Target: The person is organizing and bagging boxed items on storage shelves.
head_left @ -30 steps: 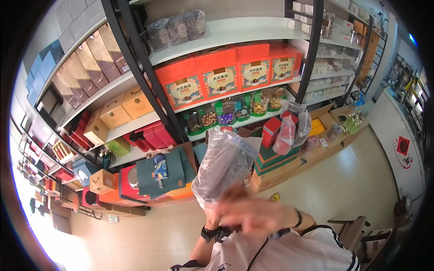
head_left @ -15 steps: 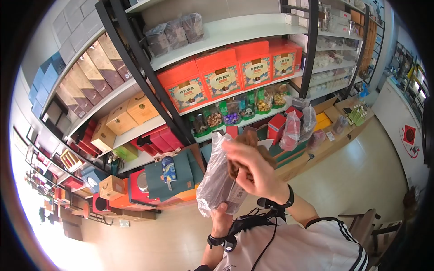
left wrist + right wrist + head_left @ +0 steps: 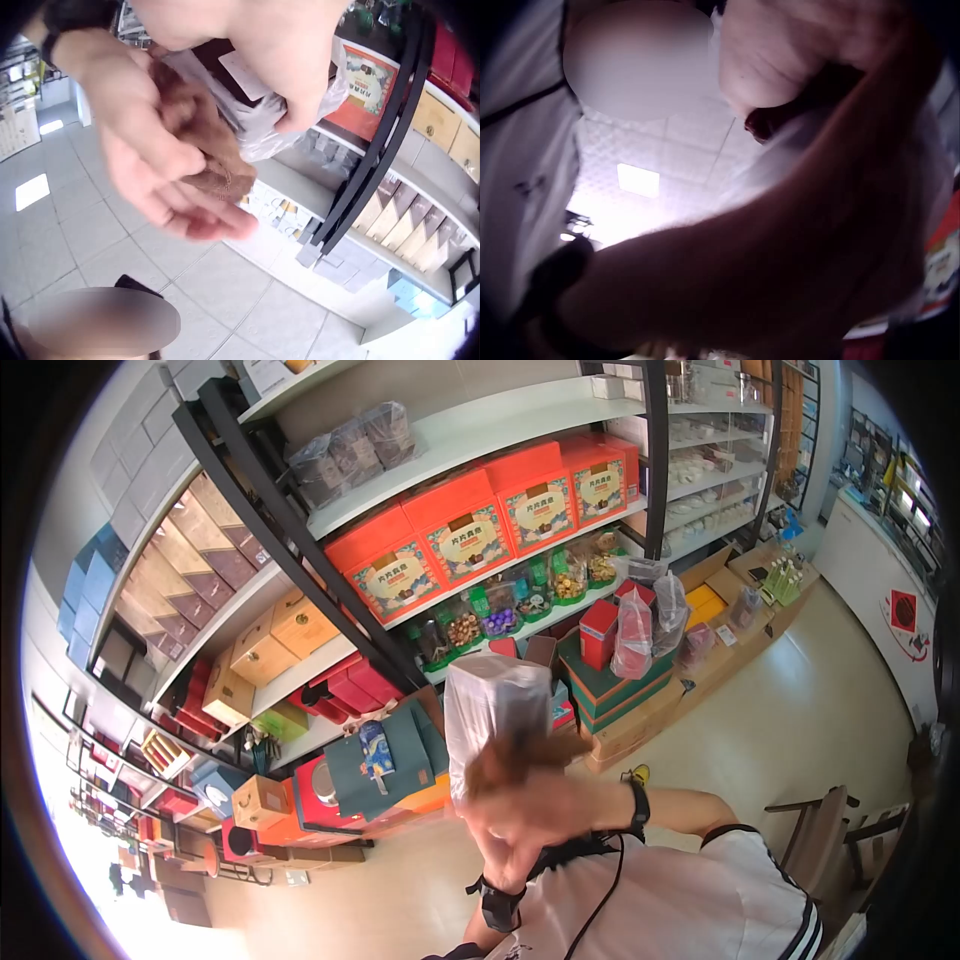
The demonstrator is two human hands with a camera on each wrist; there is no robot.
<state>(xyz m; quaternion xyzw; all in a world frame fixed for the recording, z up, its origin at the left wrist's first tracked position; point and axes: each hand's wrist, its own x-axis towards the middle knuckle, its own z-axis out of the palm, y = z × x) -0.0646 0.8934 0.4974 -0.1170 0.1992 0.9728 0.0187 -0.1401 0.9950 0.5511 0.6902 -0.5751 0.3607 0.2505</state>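
Note:
A box in a clear plastic bag (image 3: 490, 690) stands up in front of me. My left hand (image 3: 500, 845) grips it near its lower end. In the left wrist view the fingers (image 3: 304, 112) press into the plastic, and a dark box side with a pale label (image 3: 244, 79) shows beneath. My right hand (image 3: 560, 805), blurred, holds a brown cloth (image 3: 520, 760) against the near side of the bagged box. Its fingers curl round the cloth in the left wrist view. The right wrist view is dark, with a forearm (image 3: 742, 262) across the box.
Shelves ahead hold red gift boxes (image 3: 470, 540) and clear jars of sweets (image 3: 500, 620). Below stand stacked green boxes (image 3: 620, 695) and low cartons, with a green folder-like case (image 3: 385, 765) at left. A wooden chair (image 3: 815, 840) is at right.
The right hand with the cloth has come down from the upper part of the bagged box toward the left hand. The box has turned more upright, and the head view has shifted.

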